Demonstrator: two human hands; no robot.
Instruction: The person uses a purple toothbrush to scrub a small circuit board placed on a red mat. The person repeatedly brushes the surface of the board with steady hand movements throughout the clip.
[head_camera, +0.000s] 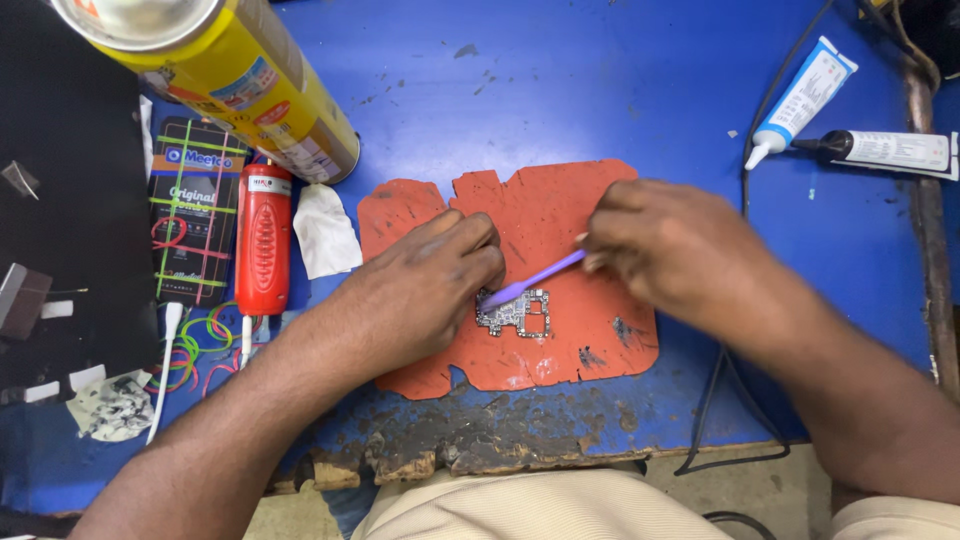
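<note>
Covering blue bench (600, 90): worn orange mat (560, 210) w/ circuit board (520, 315).

My left hand (420, 290) covers the upper left corner of the small circuit board (517, 315), so I cannot tell how far the board runs beneath the fingers. The purple tool (533, 280) vanishes into my right hand (670, 250), its handle end hidden; its tip is blurred where it meets the board. The yellow spray can (235, 75) is cut off by the top edge. The 2 glue tubes, the white one (805, 100) and the black-capped one (885, 150), are partly cropped at the upper right. The black cable (715, 400) runs under my right forearm and off the bottom edge.
</note>
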